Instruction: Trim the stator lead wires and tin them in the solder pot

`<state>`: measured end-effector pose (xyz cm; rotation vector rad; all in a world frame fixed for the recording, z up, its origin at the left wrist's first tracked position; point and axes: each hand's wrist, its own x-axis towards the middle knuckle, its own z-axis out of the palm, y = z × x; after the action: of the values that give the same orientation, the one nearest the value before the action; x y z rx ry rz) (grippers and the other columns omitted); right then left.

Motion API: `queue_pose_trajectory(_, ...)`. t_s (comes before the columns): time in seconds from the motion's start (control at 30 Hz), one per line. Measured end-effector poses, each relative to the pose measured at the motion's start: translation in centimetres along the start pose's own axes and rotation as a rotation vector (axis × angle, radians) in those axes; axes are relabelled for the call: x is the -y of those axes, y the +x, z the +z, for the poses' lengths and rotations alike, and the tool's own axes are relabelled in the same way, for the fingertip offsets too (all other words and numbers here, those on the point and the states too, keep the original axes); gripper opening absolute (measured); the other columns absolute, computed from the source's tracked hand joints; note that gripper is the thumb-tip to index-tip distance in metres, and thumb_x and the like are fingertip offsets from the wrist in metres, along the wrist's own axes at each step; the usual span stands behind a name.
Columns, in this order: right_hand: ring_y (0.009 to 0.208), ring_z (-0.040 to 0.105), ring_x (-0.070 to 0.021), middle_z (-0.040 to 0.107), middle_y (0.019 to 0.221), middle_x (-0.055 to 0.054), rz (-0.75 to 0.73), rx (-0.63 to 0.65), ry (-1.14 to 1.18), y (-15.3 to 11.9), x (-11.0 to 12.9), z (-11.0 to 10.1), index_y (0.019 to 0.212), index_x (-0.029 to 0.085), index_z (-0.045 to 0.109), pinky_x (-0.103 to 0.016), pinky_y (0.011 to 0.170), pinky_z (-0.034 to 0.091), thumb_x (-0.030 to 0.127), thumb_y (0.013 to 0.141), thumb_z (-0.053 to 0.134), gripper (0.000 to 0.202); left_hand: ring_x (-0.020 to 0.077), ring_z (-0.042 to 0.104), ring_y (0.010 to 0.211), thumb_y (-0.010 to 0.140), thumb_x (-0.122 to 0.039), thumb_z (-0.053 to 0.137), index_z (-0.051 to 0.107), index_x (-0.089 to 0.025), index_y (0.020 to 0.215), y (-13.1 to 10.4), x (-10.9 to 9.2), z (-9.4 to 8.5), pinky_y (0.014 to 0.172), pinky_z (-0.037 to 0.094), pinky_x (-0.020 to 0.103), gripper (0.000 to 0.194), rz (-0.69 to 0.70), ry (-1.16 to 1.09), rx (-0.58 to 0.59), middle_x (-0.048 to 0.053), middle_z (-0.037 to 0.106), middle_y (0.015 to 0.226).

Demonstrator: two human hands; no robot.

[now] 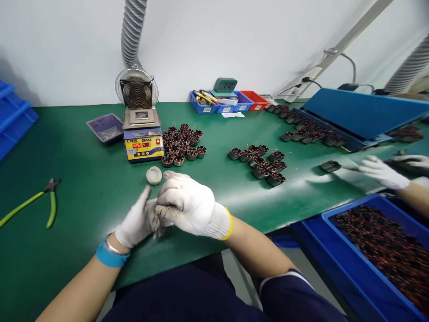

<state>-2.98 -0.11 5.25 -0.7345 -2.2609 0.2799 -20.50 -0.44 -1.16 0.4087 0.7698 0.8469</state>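
Observation:
My left hand (138, 223), in a grey-stained white glove with a blue band at the wrist, is closed low over the bench. Its fingertips are blurred and partly behind my right hand (187, 205). That hand, gloved in white with a yellow cuff edge, pinches in from the right against the left fingers. Whatever lies between them is hidden. Just beyond my fingers sits a small round whitish dish (154, 175). Behind it stands a blue and yellow solder pot (144, 147) with a lit red display. Copper-wound motor stators (178, 159) cluster at its right.
More stators (256, 162) stand mid-bench. Green-handled cutters (52, 205) and a purple tray (105, 127) lie left. Small blue and red bins (254, 100) line the wall. At right, a co-worker's gloved hands (382, 172) work beside a blue crate (330, 217) of copper-coloured parts.

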Motion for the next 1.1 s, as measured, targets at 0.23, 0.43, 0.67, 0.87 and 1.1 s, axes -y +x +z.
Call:
queue_pose_trajectory(0.23,0.087,0.062,-0.0199,0.067,0.080,-0.005,-0.072,0.006,-0.206,0.4,0.4,-1.1,0.080,0.018,0.067,-0.045,0.105,0.045,0.027,0.095,0.058,0.020,0.0216,0.069,0.091,0.084,-0.032,0.062,0.061,-0.019,0.069,-0.4,-0.3,0.3,0.088,0.058,0.037,0.020,0.275,-0.223,-0.085,0.004,0.069,0.080)
queue_pose_trajectory(0.43,0.084,0.064,-0.0190,0.068,0.080,-0.003,-0.035,0.076,-0.143,-0.1,0.2,-1.2,0.079,0.021,0.065,-0.045,0.109,0.046,0.026,0.095,0.056,0.019,0.0235,0.067,0.073,0.071,-0.063,0.075,0.067,-0.018,0.090,-0.8,0.6,0.2,0.071,0.058,0.040,0.049,-0.037,0.145,0.274,0.007,0.068,0.078)
queue_pose_trajectory(0.67,0.077,0.065,-0.0151,0.066,0.081,0.000,0.086,-0.329,0.171,-2.7,-0.5,-2.0,0.085,0.023,0.061,-0.051,0.109,0.049,0.015,0.091,0.061,0.010,0.0241,0.068,0.098,0.062,-0.035,0.088,0.058,-0.019,0.108,-0.4,1.7,0.7,0.088,0.056,0.036,0.058,0.606,0.543,-0.270,0.010,0.067,0.109)
queue_pose_trajectory(0.87,0.093,0.067,-0.0208,0.069,0.096,-0.006,0.266,-0.378,0.119,-4.2,-1.6,-0.3,0.100,0.023,0.063,-0.051,0.100,0.055,0.023,0.088,0.067,0.012,0.0275,0.064,0.115,0.069,-0.031,0.082,0.033,-0.026,0.141,0.7,1.9,-0.1,0.094,0.057,0.042,0.088,0.720,0.460,-0.318,0.015,0.055,0.135)
queue_pose_trajectory(1.1,0.119,0.062,-0.0270,0.064,0.128,-0.015,0.232,-0.166,0.031,-4.8,-3.2,7.3,0.134,0.017,0.050,-0.044,0.100,0.054,0.027,0.085,0.059,0.051,0.0267,0.052,0.136,0.078,-0.032,0.076,0.007,-0.028,0.158,0.7,3.7,-0.4,0.112,0.044,0.041,0.106,0.668,0.587,-0.143,0.018,0.046,0.152)
